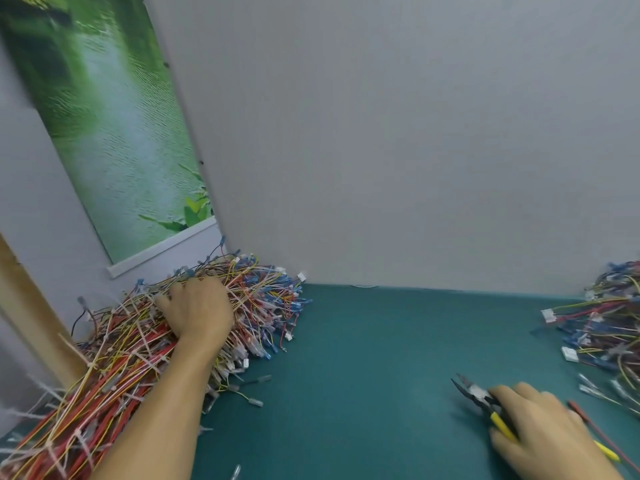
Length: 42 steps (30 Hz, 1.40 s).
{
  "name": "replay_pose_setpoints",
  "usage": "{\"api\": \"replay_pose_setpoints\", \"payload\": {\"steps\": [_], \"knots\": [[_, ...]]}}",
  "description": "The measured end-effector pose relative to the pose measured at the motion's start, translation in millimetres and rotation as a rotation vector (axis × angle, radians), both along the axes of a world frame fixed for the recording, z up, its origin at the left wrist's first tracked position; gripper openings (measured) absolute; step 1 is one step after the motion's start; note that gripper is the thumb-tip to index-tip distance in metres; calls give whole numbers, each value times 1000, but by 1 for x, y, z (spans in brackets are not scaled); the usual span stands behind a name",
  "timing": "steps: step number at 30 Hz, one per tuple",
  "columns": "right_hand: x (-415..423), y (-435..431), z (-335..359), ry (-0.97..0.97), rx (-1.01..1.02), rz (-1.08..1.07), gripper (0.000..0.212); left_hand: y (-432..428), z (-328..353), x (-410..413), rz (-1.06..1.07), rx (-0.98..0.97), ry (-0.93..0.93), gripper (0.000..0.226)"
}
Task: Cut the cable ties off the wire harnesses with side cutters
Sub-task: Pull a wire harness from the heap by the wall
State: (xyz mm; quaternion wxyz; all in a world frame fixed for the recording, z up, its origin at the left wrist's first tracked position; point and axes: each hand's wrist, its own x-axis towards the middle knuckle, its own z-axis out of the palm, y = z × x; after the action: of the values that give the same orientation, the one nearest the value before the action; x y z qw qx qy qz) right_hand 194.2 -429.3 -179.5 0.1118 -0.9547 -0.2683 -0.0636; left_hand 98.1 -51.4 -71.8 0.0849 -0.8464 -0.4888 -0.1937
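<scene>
A big heap of wire harnesses [114, 358] in red, yellow and blue, bound with white cable ties, fills the table's left side. My left hand [197, 313] reaches into the top of the heap, its fingers curled among the wires. My right hand [533, 427] at the lower right grips yellow-handled side cutters [474, 393]. The dark jaws stand slightly apart and point up-left over the mat. A smaller pile of harnesses [609, 327] lies at the right edge.
The table has a teal mat [381, 341]. A grey wall stands behind it, with a green landscape poster [104, 133] on the left. A wooden post [31, 306] leans at the far left. Loose wire ends [252, 393] and a red stick [595, 431] lie on the mat.
</scene>
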Motion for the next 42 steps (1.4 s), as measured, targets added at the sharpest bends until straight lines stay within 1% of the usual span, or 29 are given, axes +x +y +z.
{"api": "replay_pose_setpoints", "payload": {"steps": [3, 5, 6, 7, 8, 10, 11, 12, 13, 14, 15, 16, 17, 19, 20, 21, 22, 23, 25, 27, 30, 32, 34, 35, 37, 39, 40, 42], "knots": [[-1, 0, 0, 6, 16, -3, 31, 7, 3, -4, -62, 98, -96, 22], [0, 1, 0, 9, 26, -5, 32, 8, 5, -8, -118, 174, -209, 17], [-1, 1, 0, 9, 29, -5, 31, 8, 6, -10, -161, 170, -252, 12], [-1, 1, 0, 9, 32, -3, 31, 8, 7, -11, -207, 127, -253, 9], [-1, 1, -1, 8, 32, -1, 30, 8, 8, -12, -243, 48, -207, 10], [-1, 0, -1, 7, 23, -2, 30, 7, 14, -13, -279, -123, -54, 15], [-1, 0, 0, 10, 19, -3, 30, 8, 18, -13, -287, -159, -1, 16], [-1, -1, 0, 13, 18, -2, 31, 9, 22, -14, -292, -146, -3, 15], [-1, -1, 0, 17, 22, 0, 32, 9, 27, -14, -297, -90, -54, 12], [-1, -1, 0, 20, 27, 2, 32, 10, 30, -14, -302, -2, -149, 11], [-1, -1, 0, 25, 31, 5, 32, 10, 32, -13, -295, 88, -270, 14], [-1, -2, 0, 32, 33, 10, 30, 12, 33, -12, -272, 136, -359, 18], [-1, -2, 0, 37, 33, 16, 26, 15, 35, -9, -244, 113, -347, 20], [-2, -2, 2, 49, 33, 24, 23, 22, 35, -3, -198, -90, -159, 20], [-1, -3, 3, 51, 35, 26, 24, 24, 34, 1, -191, -188, -85, 26], [-1, -3, 3, 51, 34, 30, 26, 23, 34, 3, -196, -239, -40, 39], [-1, -3, 3, 55, 36, 32, 27, 22, 33, 7, -209, -225, -22, 49], [-1, -3, 3, 59, 40, 32, 27, 21, 32, 12, -226, -146, -15, 52], [-1, -3, 4, 65, 33, 31, 26, 18, 27, 23, -274, 40, -12, 40], [-1, -2, 4, 67, 24, 30, 29, 16, 25, 39, -319, 126, -10, 24], [-1, -2, 4, 84, 20, 24, 29, 13, 22, 64, -281, 178, 119, 16], [-1, -2, 4, 83, 10, 18, 25, 11, 19, 75, -232, 156, 212, 14], [-2, -1, 3, 80, 2, 9, 25, 15, 19, 80, -195, 155, 290, 6], [-2, -2, 3, 81, 1, 7, 23, 16, 18, 81, -181, 157, 321, 4], [-2, -2, 2, 82, 3, 2, 20, 19, 19, 83, -168, 151, 351, 9], [-2, -2, 2, 83, -1, 3, 20, 22, 23, 86, -162, 156, 309, 13], [-2, -2, 2, 88, -3, 2, 22, 23, 27, 87, -152, 160, 257, 15], [-2, -1, 2, 98, -3, -2, 28, 24, 35, 87, -148, 212, 93, 16]]}}
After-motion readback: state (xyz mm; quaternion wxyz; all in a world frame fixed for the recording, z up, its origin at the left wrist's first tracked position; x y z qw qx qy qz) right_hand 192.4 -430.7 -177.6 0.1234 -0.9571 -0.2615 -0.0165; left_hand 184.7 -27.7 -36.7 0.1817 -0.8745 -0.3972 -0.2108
